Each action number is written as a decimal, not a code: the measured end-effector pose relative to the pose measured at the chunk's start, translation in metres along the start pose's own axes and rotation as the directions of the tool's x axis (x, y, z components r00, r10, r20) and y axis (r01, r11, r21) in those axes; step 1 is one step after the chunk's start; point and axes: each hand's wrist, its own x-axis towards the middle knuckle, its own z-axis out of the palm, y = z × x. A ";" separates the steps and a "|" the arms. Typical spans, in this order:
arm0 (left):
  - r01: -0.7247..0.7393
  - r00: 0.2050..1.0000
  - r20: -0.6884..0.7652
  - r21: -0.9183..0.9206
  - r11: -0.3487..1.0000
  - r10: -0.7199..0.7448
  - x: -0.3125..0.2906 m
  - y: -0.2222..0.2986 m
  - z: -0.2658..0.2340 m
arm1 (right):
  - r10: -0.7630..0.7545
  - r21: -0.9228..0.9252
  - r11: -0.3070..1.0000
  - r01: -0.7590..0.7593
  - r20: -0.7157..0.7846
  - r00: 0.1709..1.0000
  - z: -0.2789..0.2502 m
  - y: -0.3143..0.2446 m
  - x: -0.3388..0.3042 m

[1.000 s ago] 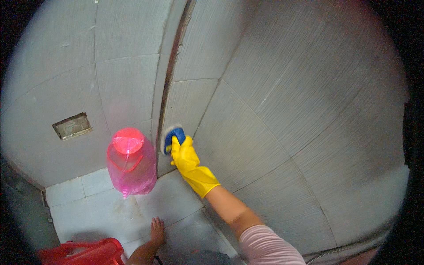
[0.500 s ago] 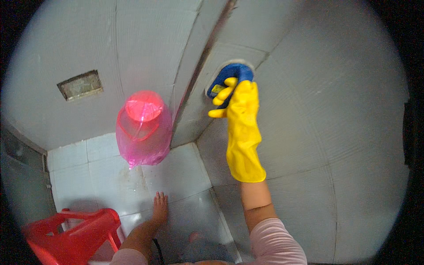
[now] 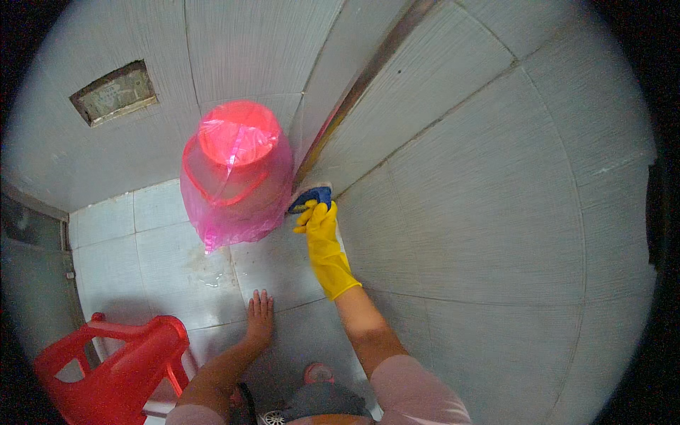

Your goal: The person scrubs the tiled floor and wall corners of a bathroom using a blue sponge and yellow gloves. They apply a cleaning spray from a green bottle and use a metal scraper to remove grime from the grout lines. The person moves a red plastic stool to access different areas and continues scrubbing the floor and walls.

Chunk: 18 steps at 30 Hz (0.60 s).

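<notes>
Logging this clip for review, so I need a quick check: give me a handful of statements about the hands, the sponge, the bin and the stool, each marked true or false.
1. The right hand wears a yellow rubber glove. True.
2. The right hand presses a blue sponge near the wall corner. True.
3. The left hand is gloved and grips the sponge. False: it is bare and rests flat on the tiled floor.
4. The bin is lined with a green bag. False: the bag over it is pink.
5. A red plastic stool stands at the lower left. True.
6. The stool stands between the bin and the sponge. False: it stands apart from both, near the person's left arm.
</notes>
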 end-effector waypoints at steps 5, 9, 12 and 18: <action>-0.062 0.997 -0.053 -0.032 0.998 0.060 0.005 0.000 -0.002 | 0.349 0.143 0.936 -0.322 -0.254 0.902 -0.023 0.063 0.021; 0.005 0.999 -0.043 0.093 0.996 -0.001 -0.004 0.001 0.001 | 0.570 0.314 0.804 -0.505 -0.161 0.806 -0.041 0.056 0.004; 0.007 0.997 -0.076 0.024 1.000 -0.005 0.001 0.000 0.008 | 0.684 0.519 0.643 -0.563 -0.060 0.727 -0.063 0.048 -0.014; -0.010 0.998 -0.063 -0.017 1.000 0.009 0.011 0.006 0.009 | 0.653 0.431 0.706 -0.562 -0.087 0.753 -0.072 0.070 -0.012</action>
